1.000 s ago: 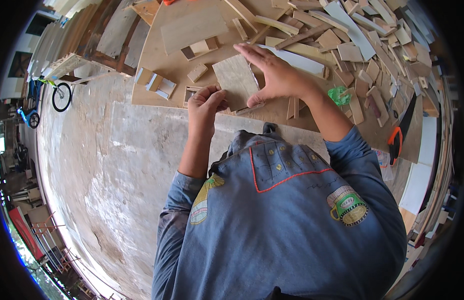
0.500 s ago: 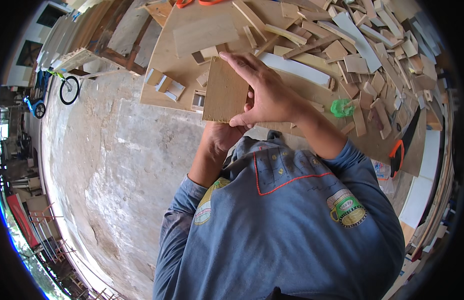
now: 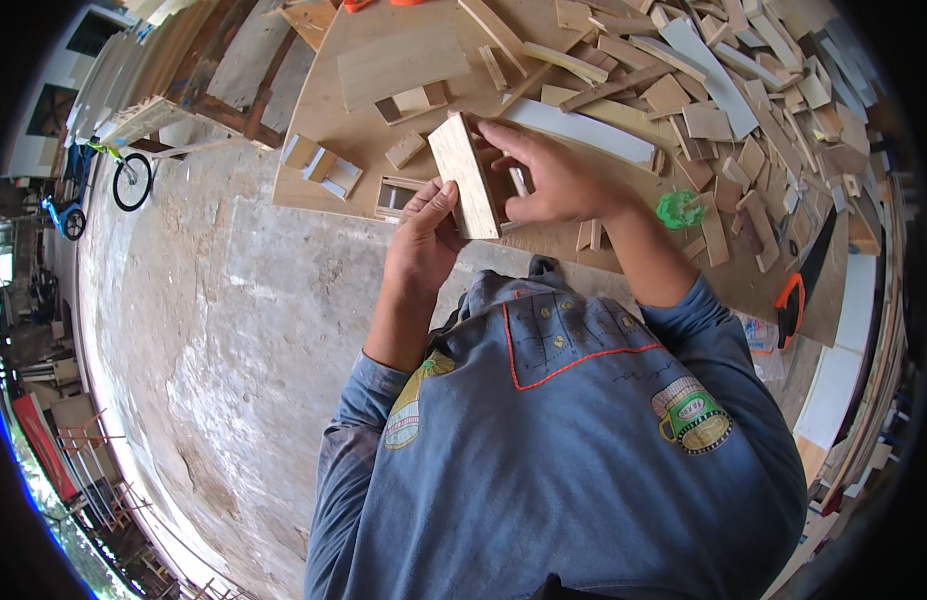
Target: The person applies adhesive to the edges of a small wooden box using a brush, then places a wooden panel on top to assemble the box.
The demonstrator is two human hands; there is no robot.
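Observation:
A small box-like piece of wood point(image 3: 465, 180) is held up over the near edge of the worktable, its pale narrow side facing up. My left hand point(image 3: 423, 235) grips it from the left, thumb pressed on the pale side and the other fingers mostly hidden behind. On the opposite side, my right hand point(image 3: 563, 180) has its fingers bent around the far and right edges. The right side of the piece lies in shadow between those fingers. Just left of it on the table is a small open wooden frame point(image 3: 395, 197).
The plywood worktable point(image 3: 313, 120) carries a small wooden assembly point(image 3: 321, 168), a loose block point(image 3: 405, 150) and a flat panel point(image 3: 403, 72). Scrap wood point(image 3: 708, 122) is heaped at the right. Near it lie a green crumpled thing point(image 3: 680, 210) and an orange-handled saw point(image 3: 789, 300). Concrete floor point(image 3: 213, 330) spreads left.
The wooden piece has been turned, so its narrow pale side shows instead of the broad face. My left hand has come up beside it, and my right hand has shifted slightly right.

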